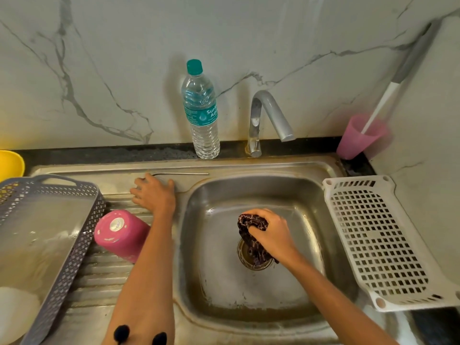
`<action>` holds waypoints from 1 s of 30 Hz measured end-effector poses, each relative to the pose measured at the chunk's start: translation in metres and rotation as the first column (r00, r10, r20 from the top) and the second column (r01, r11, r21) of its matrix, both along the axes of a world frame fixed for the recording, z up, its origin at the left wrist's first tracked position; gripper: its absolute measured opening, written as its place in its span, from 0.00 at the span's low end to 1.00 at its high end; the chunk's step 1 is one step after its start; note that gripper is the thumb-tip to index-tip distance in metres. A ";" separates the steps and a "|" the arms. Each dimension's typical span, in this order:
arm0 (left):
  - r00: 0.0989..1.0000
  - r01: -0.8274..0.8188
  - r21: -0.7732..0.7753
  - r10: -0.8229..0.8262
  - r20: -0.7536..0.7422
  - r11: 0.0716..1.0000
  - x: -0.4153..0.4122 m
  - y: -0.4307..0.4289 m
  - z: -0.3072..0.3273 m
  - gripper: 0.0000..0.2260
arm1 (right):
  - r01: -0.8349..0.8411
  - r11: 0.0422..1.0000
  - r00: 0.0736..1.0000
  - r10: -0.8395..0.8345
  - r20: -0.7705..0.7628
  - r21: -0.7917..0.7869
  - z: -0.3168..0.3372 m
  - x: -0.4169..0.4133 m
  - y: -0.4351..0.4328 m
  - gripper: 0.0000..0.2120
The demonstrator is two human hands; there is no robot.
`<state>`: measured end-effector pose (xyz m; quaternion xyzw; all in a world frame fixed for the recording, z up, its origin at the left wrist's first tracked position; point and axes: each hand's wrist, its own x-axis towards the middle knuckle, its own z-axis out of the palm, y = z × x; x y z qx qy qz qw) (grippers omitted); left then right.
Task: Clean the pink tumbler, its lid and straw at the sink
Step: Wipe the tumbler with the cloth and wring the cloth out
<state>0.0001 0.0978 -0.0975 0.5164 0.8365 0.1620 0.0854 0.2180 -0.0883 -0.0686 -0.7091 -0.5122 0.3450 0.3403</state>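
On the steel sink's ribbed drainboard (left of the basin) the pink tumbler stands upside down. Behind it the left hand rests flat, fingers relaxed, gripping nothing. The right hand clutches a dark patterned cloth over the drain. The metal straw lies along the back ledge, just beside the left fingertips.

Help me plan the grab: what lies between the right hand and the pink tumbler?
In the head view, the left forearm and the sink rim separate right hand from pink tumbler.
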 end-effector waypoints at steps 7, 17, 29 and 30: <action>0.997 0.018 0.069 -0.013 -0.080 0.997 -0.001 -0.001 -0.002 0.38 | 0.000 1.000 1.000 -0.001 -0.020 -0.007 -0.003 -0.001 0.002 0.15; 0.788 0.611 0.149 -0.581 -0.202 0.777 0.027 0.013 -0.004 0.08 | -0.002 1.000 0.999 0.002 -0.039 -0.018 -0.007 -0.006 0.005 0.15; 0.646 0.754 0.170 -0.671 -0.365 0.634 0.029 0.018 0.004 0.16 | 0.035 0.999 0.997 -0.037 -0.071 -0.035 -0.010 -0.003 0.003 0.14; 0.640 0.763 0.218 -0.661 -0.392 0.609 0.029 0.020 0.008 0.18 | 0.045 0.998 0.994 -0.049 -0.097 -0.042 -0.009 -0.003 0.002 0.14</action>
